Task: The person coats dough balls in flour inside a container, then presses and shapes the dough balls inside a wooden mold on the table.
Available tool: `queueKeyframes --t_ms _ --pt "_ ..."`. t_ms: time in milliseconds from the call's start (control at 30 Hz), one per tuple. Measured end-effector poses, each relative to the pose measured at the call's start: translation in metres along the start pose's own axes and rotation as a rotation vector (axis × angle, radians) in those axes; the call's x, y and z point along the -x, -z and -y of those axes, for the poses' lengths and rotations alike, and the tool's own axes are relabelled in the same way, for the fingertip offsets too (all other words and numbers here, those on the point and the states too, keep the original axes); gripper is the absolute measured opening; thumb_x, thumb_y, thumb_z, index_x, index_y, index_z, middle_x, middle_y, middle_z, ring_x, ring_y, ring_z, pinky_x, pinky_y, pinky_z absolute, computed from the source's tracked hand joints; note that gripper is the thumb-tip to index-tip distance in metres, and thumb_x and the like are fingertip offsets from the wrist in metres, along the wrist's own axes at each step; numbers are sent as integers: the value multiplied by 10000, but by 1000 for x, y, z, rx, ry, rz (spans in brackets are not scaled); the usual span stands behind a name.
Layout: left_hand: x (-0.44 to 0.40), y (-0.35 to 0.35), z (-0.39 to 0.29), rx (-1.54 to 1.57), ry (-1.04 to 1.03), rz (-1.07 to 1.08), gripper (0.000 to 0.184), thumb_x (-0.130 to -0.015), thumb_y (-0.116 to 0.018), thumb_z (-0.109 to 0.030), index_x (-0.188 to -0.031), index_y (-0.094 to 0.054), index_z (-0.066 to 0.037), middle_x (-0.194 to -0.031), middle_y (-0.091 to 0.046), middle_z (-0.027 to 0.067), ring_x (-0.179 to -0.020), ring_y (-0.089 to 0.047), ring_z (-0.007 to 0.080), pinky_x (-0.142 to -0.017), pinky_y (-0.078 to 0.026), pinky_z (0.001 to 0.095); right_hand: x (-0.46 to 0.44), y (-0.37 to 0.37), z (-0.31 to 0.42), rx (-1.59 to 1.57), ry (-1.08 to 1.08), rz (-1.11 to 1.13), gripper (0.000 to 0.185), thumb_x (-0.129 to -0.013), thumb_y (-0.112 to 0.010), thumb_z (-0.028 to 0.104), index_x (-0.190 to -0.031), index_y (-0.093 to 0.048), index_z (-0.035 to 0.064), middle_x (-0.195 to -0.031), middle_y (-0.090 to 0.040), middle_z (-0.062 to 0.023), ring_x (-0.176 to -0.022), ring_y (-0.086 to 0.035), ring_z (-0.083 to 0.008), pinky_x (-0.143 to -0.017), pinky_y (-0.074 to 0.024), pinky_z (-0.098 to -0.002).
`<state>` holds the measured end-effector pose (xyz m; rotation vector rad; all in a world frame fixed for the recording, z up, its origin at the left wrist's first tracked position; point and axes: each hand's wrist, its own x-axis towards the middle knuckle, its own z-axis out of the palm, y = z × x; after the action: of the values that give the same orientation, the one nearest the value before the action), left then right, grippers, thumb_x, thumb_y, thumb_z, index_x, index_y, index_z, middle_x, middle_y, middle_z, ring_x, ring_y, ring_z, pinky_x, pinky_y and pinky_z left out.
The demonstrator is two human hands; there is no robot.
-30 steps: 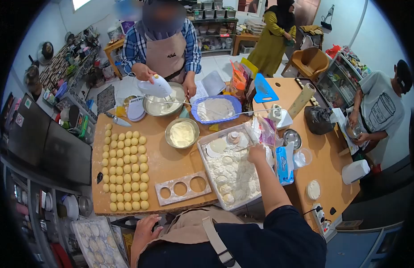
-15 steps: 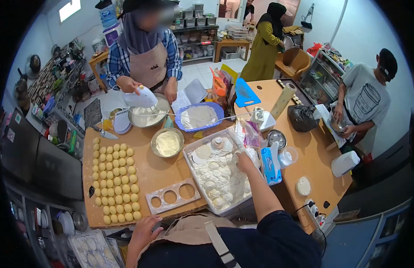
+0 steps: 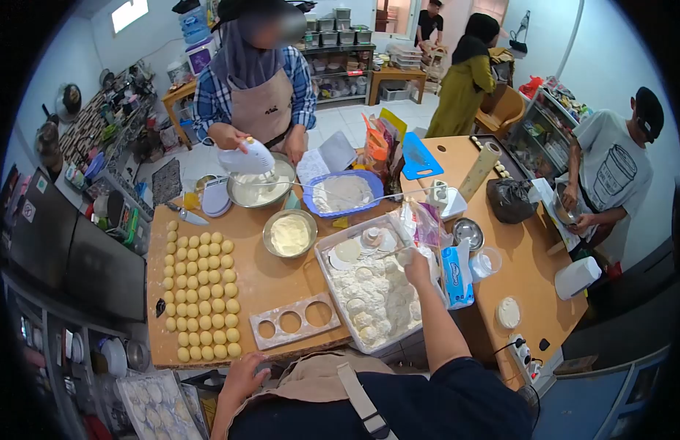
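Note:
My right hand [image 3: 418,268] is at the right side of a white tray [image 3: 333,293] of flour; its fingers are too small and hidden to make out. In the flour [image 3: 388,282] lie several floured rounds, with pale discs [image 3: 349,252] and a small pinkish-white object [image 3: 371,236] at the tray's far end. My left hand [image 3: 245,374] rests at the table's front edge with its fingers apart and nothing in it. Near it are a wooden board with three round holes [image 3: 267,329] and rows of yellow dough balls [image 3: 204,293].
Across the table a person in an apron holds a mixer [image 3: 246,158] over a bowl [image 3: 237,192]. A bowl of cream-coloured mixture [image 3: 290,234], a blue basin [image 3: 314,207], a knife [image 3: 188,214] and a tissue pack [image 3: 457,277] stand around. At right another person stirs a bowl.
The view has shifted with the head. My right hand stays by the tray's right side, and my left hand stays near the table edge. The person in green has turned away.

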<state>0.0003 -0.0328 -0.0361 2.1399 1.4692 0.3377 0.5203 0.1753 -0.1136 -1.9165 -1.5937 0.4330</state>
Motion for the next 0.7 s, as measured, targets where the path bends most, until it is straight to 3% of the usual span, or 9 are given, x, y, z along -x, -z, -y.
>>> queueKeyframes --t_ms 33,67,167,200,300,367,433,567,700 --pt "-4 -1 2 -10 32 10 405 -816 -708 -256 -1156 -607 -61 -1187 -617 121 -1127 -561 306 -935 -432 439 2 0 1 -134 -17 -62 421 -734 -583 -12 -1150 -613 45 -1049 -664 -170 -981 -638 -322 -831 -515 -405" --pt "-8 -1 3 -18 63 22 416 -815 -707 -253 -1169 -602 -61 -1200 -610 131 -1150 -549 314 -958 -422 448 6 -2 2 -645 -223 -38 397 -782 -597 20 -1177 -604 64 -1062 -668 -101 -990 -639 -257 -861 -528 -385" --pt "-31 -24 31 -82 57 -35 525 -788 -729 -268 -1241 -553 -69 -1314 -534 152 -1262 -460 337 -1046 -358 466 19 -3 -4 -1780 -580 73 310 -865 -561 49 -1173 -588 67 -1012 -662 -57 -956 -643 -224 -939 -516 -440" --pt "-40 -26 33 -100 93 -3 617 -769 -745 -281 -1298 -500 -79 -1380 -466 159 -1316 -394 341 -1081 -318 469 25 3 9 -1819 -705 36 281 -888 -543 39 -1164 -582 74 -1037 -646 -66 -982 -627 -217 -971 -507 -477" --pt "-66 -28 33 -265 93 58 844 -704 -802 -302 -1383 -379 -35 -1502 -296 194 -1404 -261 360 -1143 -246 459 37 -18 5 -1731 -559 147 261 -909 -537 53 -1168 -568 56 -1072 -629 -68 -1010 -614 -219 -967 -508 -467" --pt "-81 -29 33 -295 171 153 926 -673 -819 -359 -1408 -346 -53 -1529 -245 185 -1424 -215 358 -1154 -201 484 50 -6 61 -1549 -554 267 285 -903 -543 11 -1186 -559 45 -1079 -616 -90 -975 -627 -214 -942 -522 -452" --pt "-90 -33 35 -368 158 177 964 -646 -827 -405 -1413 -348 -71 -1522 -258 188 -1417 -230 366 -1145 -212 501 61 -9 103 -1366 -586 373 315 -890 -547 -22 -1199 -555 37 -1069 -612 -101 -955 -636 -210 -921 -535 -441" --pt "-97 -45 57 -415 119 229 1002 -613 -836 -457 -1425 -351 -125 -1519 -265 182 -1405 -256 374 -1125 -235 535 89 -45 151 -905 -316 657 400 -833 -644 28 -1223 -554 21 -1053 -645 -71 -928 -639 -161 -809 -542 -309" --pt "-99 -35 62 -365 84 231 966 -615 -834 -443 -1418 -380 -159 -1525 -272 163 -1414 -252 354 -1129 -229 526 110 -97 189 -555 -46 753 374 -752 -712 61 -1115 -630 35 -989 -673 -92 -905 -642 -184 -808 -510 -328"
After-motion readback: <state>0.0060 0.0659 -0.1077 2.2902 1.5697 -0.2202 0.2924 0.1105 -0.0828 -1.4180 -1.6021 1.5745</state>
